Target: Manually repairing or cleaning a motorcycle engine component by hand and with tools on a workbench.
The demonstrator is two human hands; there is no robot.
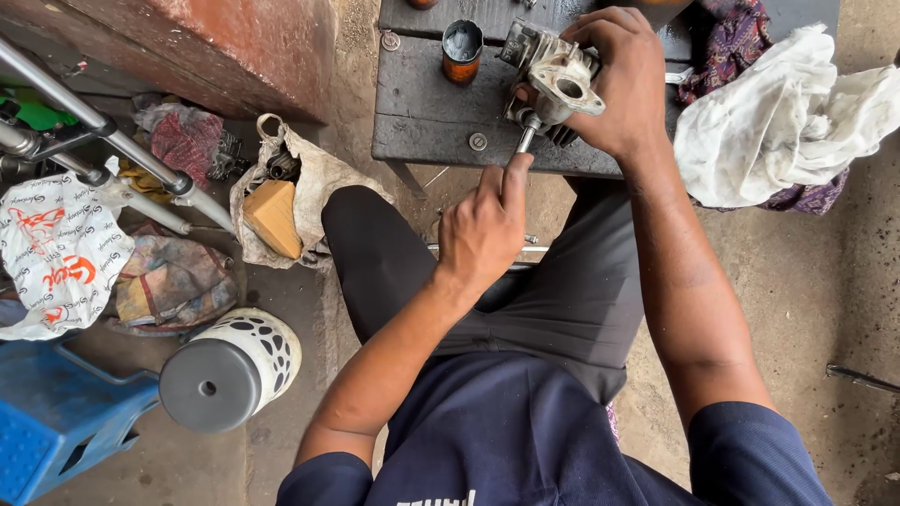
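On the near edge of a dark wooden bench (pixel 422 103), seen from the head camera, sits a pale grey metal engine part (pixel 555 80) with a round port and bolt flange. The right hand (pixel 619 80) lies over the far and right side of that part, fingers curled round it and pressed against the casting, clamping it to the bench. Just below the part, off the bench's front edge, the left hand (pixel 483 230) is closed in a fist round the handle of a slim metal tool (pixel 525 141); the thumb lies along the shaft, and the tip meets the underside of the part. The handle itself is hidden inside the fist, so what kind of tool it is cannot be told.

Left of the part, on the same bench, stands a small rusty tin (pixel 461 52), open at the top. Right of the part, a crumpled white rag (pixel 778 117) lies over a patterned dark cloth (pixel 731 47) at the bench's right end.

Below the bench are the person's knees in dark trousers (pixel 562 290). Left of the bench, on the ground, a torn sack (pixel 314 183) holds a tan wooden block (pixel 274 217). Further left of the bench lie metal tubes (pixel 112 141), a white printed plastic bag (pixel 56 253) and, nearer the person, a grey and white round container (pixel 230 370) on its side beside a blue plastic stool (pixel 56 422).
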